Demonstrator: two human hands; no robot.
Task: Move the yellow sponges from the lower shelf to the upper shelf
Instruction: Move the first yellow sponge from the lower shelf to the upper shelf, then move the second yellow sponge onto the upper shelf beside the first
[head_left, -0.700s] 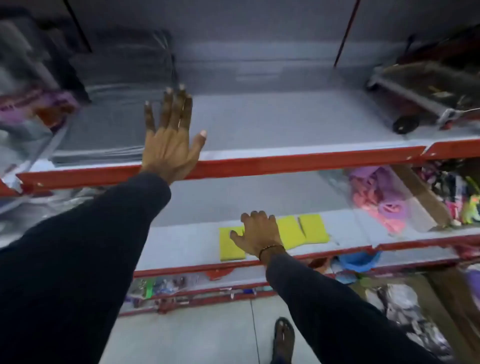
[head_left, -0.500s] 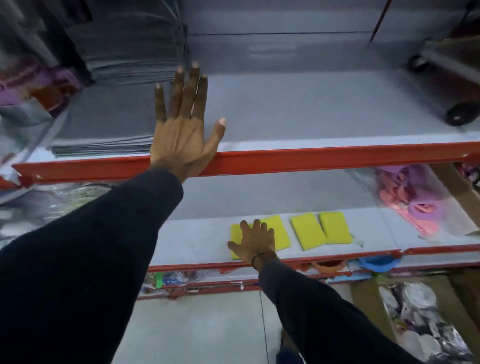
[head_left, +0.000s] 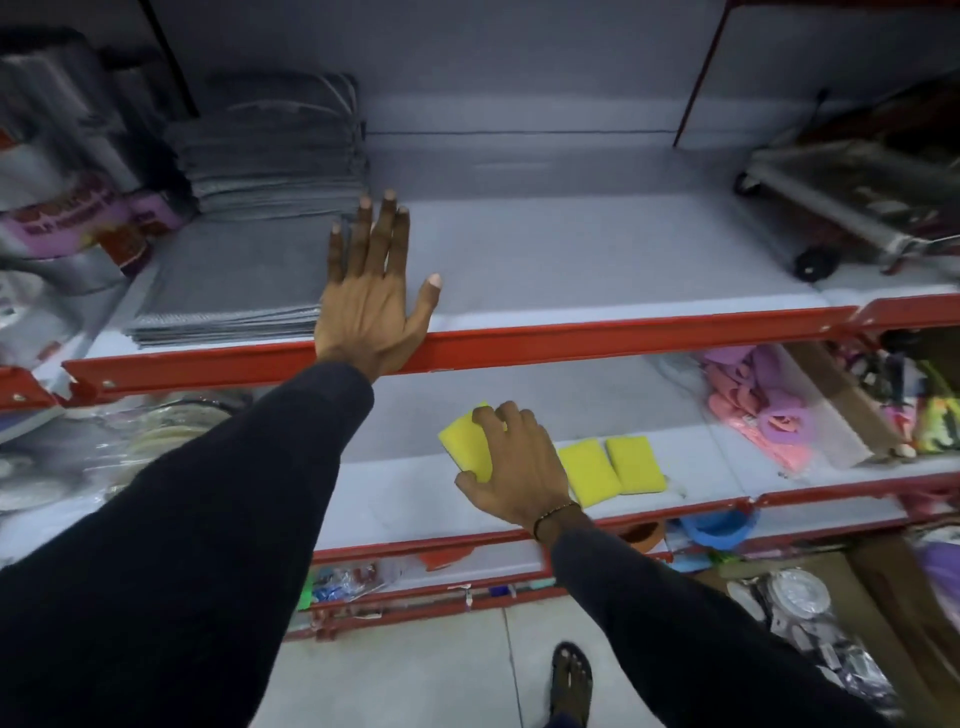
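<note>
Three yellow sponges are at the lower shelf (head_left: 395, 504). My right hand (head_left: 514, 467) grips the leftmost yellow sponge (head_left: 465, 441) and holds it tilted, lifted off the shelf surface. Two more lie flat side by side to its right, a middle sponge (head_left: 589, 470) and a right sponge (head_left: 635, 464). My left hand (head_left: 371, 296) rests flat, fingers spread, on the front of the upper shelf (head_left: 597, 270), its palm over the red front rail (head_left: 623, 338). It holds nothing.
A stack of grey mats (head_left: 249, 280) fills the upper shelf's left side, and a small wheeled cart (head_left: 852, 208) stands at its right. Pink and purple packaged items (head_left: 763, 415) lie right of the sponges. Lower shelves hold small goods; my foot (head_left: 571, 680) is on the tiled floor.
My right hand closed on the leftmost sponge and raised it off the lower shelf, tilting it. My left hand stays flat on the upper shelf's edge.
</note>
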